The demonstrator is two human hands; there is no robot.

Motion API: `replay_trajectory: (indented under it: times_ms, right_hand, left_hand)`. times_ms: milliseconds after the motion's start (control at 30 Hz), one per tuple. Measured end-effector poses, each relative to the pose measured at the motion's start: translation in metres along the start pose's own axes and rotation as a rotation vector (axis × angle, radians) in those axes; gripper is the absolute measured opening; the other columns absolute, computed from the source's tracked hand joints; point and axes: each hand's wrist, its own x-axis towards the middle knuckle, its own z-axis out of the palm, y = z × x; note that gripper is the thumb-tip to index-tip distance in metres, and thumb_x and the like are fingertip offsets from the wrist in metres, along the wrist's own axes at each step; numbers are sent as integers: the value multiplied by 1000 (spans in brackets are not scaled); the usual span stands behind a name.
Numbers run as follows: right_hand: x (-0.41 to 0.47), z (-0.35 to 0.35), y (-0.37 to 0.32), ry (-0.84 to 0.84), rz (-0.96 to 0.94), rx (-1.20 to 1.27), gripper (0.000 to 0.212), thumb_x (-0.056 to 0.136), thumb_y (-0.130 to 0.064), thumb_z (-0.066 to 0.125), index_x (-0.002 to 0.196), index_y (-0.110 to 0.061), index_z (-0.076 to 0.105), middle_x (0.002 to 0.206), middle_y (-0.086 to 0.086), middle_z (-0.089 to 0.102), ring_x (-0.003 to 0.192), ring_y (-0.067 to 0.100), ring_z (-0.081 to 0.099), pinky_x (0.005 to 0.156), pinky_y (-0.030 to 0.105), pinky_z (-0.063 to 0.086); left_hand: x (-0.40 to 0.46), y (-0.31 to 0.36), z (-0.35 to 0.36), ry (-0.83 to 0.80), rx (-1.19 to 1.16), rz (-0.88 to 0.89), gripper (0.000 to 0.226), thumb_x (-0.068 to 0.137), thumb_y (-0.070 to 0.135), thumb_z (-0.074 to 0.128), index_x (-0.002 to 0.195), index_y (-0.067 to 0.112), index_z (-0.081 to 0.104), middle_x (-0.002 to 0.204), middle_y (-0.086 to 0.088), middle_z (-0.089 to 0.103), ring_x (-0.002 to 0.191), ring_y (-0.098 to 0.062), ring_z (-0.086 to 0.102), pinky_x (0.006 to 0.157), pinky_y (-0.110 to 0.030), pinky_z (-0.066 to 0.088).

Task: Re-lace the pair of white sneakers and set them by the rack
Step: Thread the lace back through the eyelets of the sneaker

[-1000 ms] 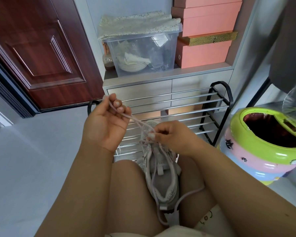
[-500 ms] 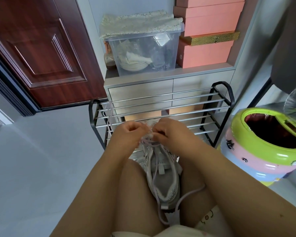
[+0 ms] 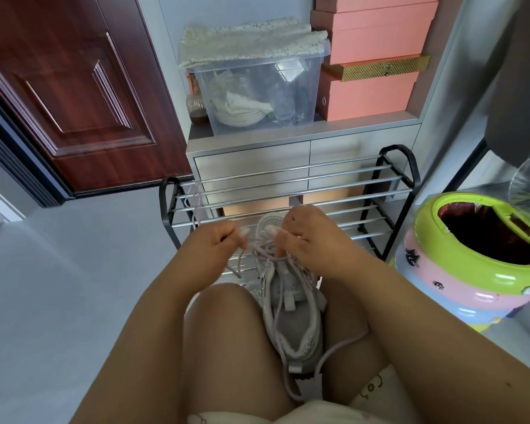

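Note:
A white sneaker (image 3: pixel 294 313) with glittery trim lies between my knees, toe pointing away toward the shoe rack (image 3: pixel 291 191). Its pale pink lace (image 3: pixel 266 249) crosses the front eyelets, and a loose end trails down past the heel. My left hand (image 3: pixel 218 243) pinches the lace just left of the toe. My right hand (image 3: pixel 303 237) pinches the lace over the toe, touching the shoe. Another pale lace hangs over the rack's left bars. The second sneaker is not in view.
The metal-bar rack stands against a grey drawer cabinet (image 3: pixel 251 160). On it sit a clear storage bin (image 3: pixel 257 93) and stacked pink boxes (image 3: pixel 371 87). A green, pink and blue bin (image 3: pixel 471 258) stands at the right. A red-brown door (image 3: pixel 74 93) is at left, grey floor below it.
My left hand came down from its raised position, pulling the lace through, and now sits low beside the toe next to my right hand, which stayed on the shoe.

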Motion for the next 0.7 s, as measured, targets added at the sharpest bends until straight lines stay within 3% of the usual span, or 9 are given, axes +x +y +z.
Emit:
replay_trajectory:
  times_ms: [100,200,267,300,400,533,700]
  right_hand:
    - [-4,-1,-5,-69,113,-50,70,95,-58,24,69,-20,76,75,-1,49,92,8,36,97,29,27]
    - [-3,4,-10,-162,185,-110,72,92,-64,30,53,-17,66,55,-5,36,80,16,41,98,34,34]
    - [-2,9,-15,-246,234,-142,65,84,-72,37,47,-21,51,63,-2,39,88,19,39,96,31,33]
    - [-3,11,-16,-276,248,-161,61,81,-74,42,53,-22,56,74,1,42,94,18,36,93,29,31]
    - [-6,13,-17,-301,255,-132,46,78,-59,62,83,-15,74,83,2,53,94,13,35,83,24,24]
    - [-7,10,-13,-266,290,53,28,72,-34,77,89,-12,75,78,1,60,80,12,46,66,21,32]
    - [-6,11,-7,-275,315,137,22,69,-26,81,90,-20,76,63,-12,52,64,3,45,56,19,35]
  left_hand:
    - [-2,-11,-8,-73,62,-49,26,95,35,52,75,28,65,78,-7,65,71,-16,57,66,-29,44]
    - [-2,-18,-3,-125,112,-64,22,92,34,58,73,26,65,71,-2,62,60,-6,54,61,-26,42]
    - [-3,-19,4,-132,110,-58,21,91,33,61,70,28,63,67,7,61,57,-2,53,59,-23,40]
    - [-3,-20,7,-131,109,-52,21,90,32,61,69,29,61,66,8,60,58,-3,52,59,-24,40]
    - [-4,-22,12,-139,114,-42,17,90,30,62,73,27,62,71,5,63,64,-8,54,61,-23,43]
    - [-4,-24,12,-111,77,-39,15,90,31,63,75,28,63,71,7,64,62,-4,54,61,-20,43]
    - [-5,-25,15,-75,69,-24,13,89,30,64,76,25,64,71,3,64,61,-5,51,61,-22,42]
